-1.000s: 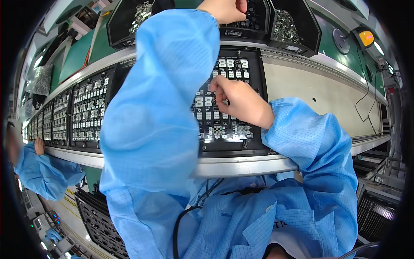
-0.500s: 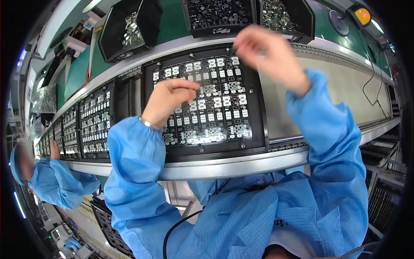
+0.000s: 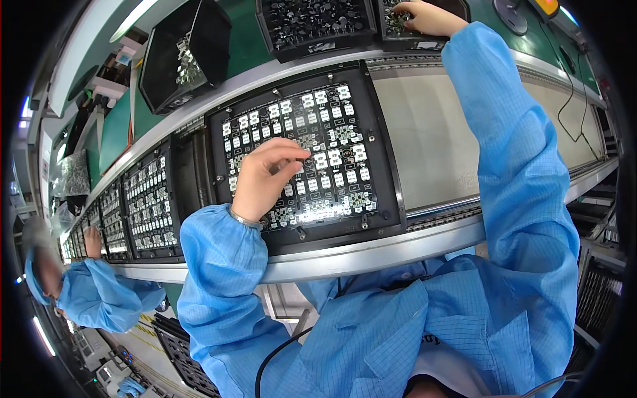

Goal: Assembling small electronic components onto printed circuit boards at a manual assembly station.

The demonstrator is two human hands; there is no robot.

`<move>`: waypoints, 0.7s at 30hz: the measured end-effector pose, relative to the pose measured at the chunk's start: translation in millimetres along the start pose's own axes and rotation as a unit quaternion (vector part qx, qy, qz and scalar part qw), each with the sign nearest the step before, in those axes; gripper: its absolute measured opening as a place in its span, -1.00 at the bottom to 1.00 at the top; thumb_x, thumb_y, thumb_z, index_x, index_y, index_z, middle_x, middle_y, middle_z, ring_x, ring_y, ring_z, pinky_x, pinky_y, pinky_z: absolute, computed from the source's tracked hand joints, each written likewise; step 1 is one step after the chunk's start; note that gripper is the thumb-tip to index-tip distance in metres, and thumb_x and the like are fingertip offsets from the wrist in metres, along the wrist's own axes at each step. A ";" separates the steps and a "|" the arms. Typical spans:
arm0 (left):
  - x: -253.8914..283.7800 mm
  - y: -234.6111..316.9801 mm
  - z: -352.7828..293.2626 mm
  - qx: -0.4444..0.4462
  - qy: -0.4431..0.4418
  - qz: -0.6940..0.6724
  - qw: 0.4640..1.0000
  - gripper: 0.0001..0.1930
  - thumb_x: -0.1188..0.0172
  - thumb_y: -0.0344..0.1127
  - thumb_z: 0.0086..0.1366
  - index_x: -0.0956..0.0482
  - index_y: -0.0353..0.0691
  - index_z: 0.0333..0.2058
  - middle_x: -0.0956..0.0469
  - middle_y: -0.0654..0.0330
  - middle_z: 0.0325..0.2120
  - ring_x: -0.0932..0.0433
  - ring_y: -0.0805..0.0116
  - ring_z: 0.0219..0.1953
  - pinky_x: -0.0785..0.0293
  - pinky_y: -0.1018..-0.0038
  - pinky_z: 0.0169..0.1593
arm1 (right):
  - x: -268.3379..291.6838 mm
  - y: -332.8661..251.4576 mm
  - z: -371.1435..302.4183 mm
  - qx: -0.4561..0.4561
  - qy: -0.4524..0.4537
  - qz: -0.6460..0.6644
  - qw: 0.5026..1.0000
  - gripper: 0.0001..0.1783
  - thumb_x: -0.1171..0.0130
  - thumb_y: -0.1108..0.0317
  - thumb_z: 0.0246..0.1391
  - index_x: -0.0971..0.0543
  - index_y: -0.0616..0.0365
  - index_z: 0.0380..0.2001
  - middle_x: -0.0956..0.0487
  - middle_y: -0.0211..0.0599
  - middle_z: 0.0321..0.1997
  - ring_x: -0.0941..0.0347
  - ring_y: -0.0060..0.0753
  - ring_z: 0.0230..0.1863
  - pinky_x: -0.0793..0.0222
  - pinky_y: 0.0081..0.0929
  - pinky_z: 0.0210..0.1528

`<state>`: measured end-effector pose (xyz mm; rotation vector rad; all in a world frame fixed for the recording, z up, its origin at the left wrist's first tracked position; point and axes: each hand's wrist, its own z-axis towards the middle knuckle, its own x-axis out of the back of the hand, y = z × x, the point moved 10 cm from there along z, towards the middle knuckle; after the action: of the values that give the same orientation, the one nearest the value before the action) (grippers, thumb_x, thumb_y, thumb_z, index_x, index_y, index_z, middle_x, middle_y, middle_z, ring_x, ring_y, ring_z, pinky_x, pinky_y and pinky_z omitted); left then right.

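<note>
My left hand [image 3: 265, 178] hovers over the middle of a circuit board panel [image 3: 312, 123], its thumb and fingertips drawn together in a pinch. Whatever sits between those fingertips is too small to make out. The panel has rows of white components and lies in a black carrier frame [image 3: 390, 192] on the rail line. My right hand [image 3: 430, 18] reaches to the far right, its fingers curled down among small shiny metal parts [image 3: 393, 25] in a black bin [image 3: 424, 45]. Those fingertips are partly hidden by the parts.
Another black bin [image 3: 318, 50] holds dark round components; a third bin [image 3: 149, 73] at left holds silvery pieces. More framed panels [image 3: 149, 199] line the rail toward a co-worker in blue [image 3: 106, 292]. A metal rail edge [image 3: 371, 260] runs before me.
My right hand has moved from above the panel's far right corner up into the right bin. My left hand stays pinched over the panel. The view has shifted slightly.
</note>
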<state>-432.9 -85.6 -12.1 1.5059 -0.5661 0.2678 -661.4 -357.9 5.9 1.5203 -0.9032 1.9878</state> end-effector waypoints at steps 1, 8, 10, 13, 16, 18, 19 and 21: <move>-0.2 -4.4 -0.3 0.006 0.015 -0.053 0.998 -0.78 -0.16 -0.63 0.06 -0.62 -0.27 -0.30 -0.50 0.23 -0.30 -0.48 0.51 -0.31 -0.42 0.64 -0.28 | -0.7 -3.0 -2.0 -0.002 0.001 0.002 1.000 -0.71 -0.10 0.42 -0.14 -0.56 0.25 -0.27 -0.56 0.07 -0.36 -0.51 0.01 -0.33 -0.42 -0.21 -0.25; 0.0 -6.8 -4.3 0.017 0.028 -0.042 0.999 -0.81 -0.19 -0.61 0.05 -0.62 -0.26 -0.32 -0.52 0.21 -0.29 -0.50 0.47 -0.28 -0.44 0.59 -0.29 | 31.3 -23.2 -19.4 -0.085 0.086 0.038 0.992 -0.83 -0.11 0.44 -0.18 -0.63 0.16 -0.45 -0.58 -0.05 -0.48 -0.54 -0.08 -0.39 -0.44 -0.28 -0.31; 2.2 11.9 -4.1 -0.047 0.035 0.085 0.995 -0.80 -0.22 -0.59 0.02 -0.62 -0.22 -0.34 -0.55 0.20 -0.32 -0.51 0.38 -0.27 -0.45 0.55 -0.27 | 36.9 -16.8 -22.7 -0.100 0.128 0.005 0.987 -0.83 -0.11 0.45 -0.19 -0.63 0.15 -0.45 -0.58 -0.06 -0.47 -0.54 -0.09 -0.39 -0.44 -0.29 -0.31; 3.5 19.4 -4.4 -0.081 0.045 0.138 0.986 -0.78 -0.24 -0.58 -0.01 -0.62 -0.19 -0.33 -0.57 0.18 -0.34 -0.51 0.29 -0.26 -0.44 0.50 -0.24 | 46.3 -22.8 -24.0 -0.078 0.174 0.033 0.981 -0.84 -0.11 0.47 -0.19 -0.62 0.16 -0.46 -0.58 -0.08 -0.48 -0.53 -0.08 -0.38 -0.44 -0.29 -0.30; 2.7 20.7 -3.9 -0.068 0.049 0.139 0.987 -0.75 -0.24 -0.59 -0.02 -0.61 -0.20 -0.31 -0.57 0.16 -0.34 -0.51 0.25 -0.24 -0.44 0.47 -0.20 | 48.1 -23.0 -23.5 -0.083 0.183 0.068 0.977 -0.85 -0.10 0.47 -0.18 -0.61 0.17 -0.48 -0.58 -0.09 -0.48 -0.53 -0.07 -0.37 -0.44 -0.30 -0.29; 2.5 19.6 -2.4 -0.076 0.049 0.142 0.986 -0.74 -0.23 -0.59 -0.02 -0.60 -0.21 -0.30 -0.57 0.15 -0.34 -0.51 0.24 -0.24 -0.44 0.46 -0.19 | 54.2 -27.8 -26.2 -0.057 0.223 0.033 0.973 -0.86 -0.10 0.47 -0.18 -0.61 0.17 -0.47 -0.58 -0.11 -0.47 -0.53 -0.10 -0.37 -0.44 -0.31 -0.29; 3.0 20.1 -1.8 -0.082 0.050 0.145 0.985 -0.73 -0.23 -0.60 -0.03 -0.60 -0.21 -0.29 -0.57 0.14 -0.34 -0.51 0.23 -0.24 -0.44 0.44 -0.18 | 54.6 -26.2 -27.2 -0.059 0.223 0.033 0.972 -0.86 -0.10 0.47 -0.18 -0.61 0.17 -0.47 -0.58 -0.11 -0.47 -0.53 -0.10 -0.37 -0.44 -0.31 -0.29; 2.3 24.6 -2.3 -0.089 0.044 0.161 0.982 -0.72 -0.22 -0.60 -0.03 -0.59 -0.22 -0.28 -0.56 0.14 -0.33 -0.51 0.22 -0.24 -0.44 0.44 -0.17 | 53.3 -27.5 -27.3 -0.075 0.198 0.056 0.976 -0.85 -0.10 0.47 -0.17 -0.61 0.18 -0.46 -0.58 -0.12 -0.46 -0.53 -0.12 -0.37 -0.44 -0.32 -0.29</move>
<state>-442.9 -82.1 10.4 1.2198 -0.7435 0.5179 -673.9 -320.3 58.5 0.9595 -0.9565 2.1420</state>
